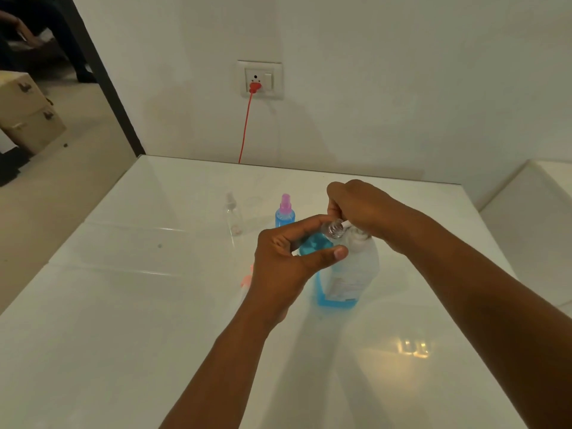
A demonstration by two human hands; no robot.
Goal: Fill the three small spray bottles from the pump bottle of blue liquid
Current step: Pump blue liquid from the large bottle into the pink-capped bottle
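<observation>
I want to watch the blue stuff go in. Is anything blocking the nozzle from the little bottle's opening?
Nothing visible does. The left hand holds the small clear uncapped bottle with its open neck right at the white pump nozzle, under the right hand.

Both forearms reach forward, meeting mid-frame; the left hand curls thumb and fingers in a round grip; the right hand bends downward, fingers bunched, pressing.

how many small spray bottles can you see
3: clear empty bottle standing far left, pink-capped blue-filled bottle beside it, and an open bottle held in the left hand at the pump spout.
</observation>
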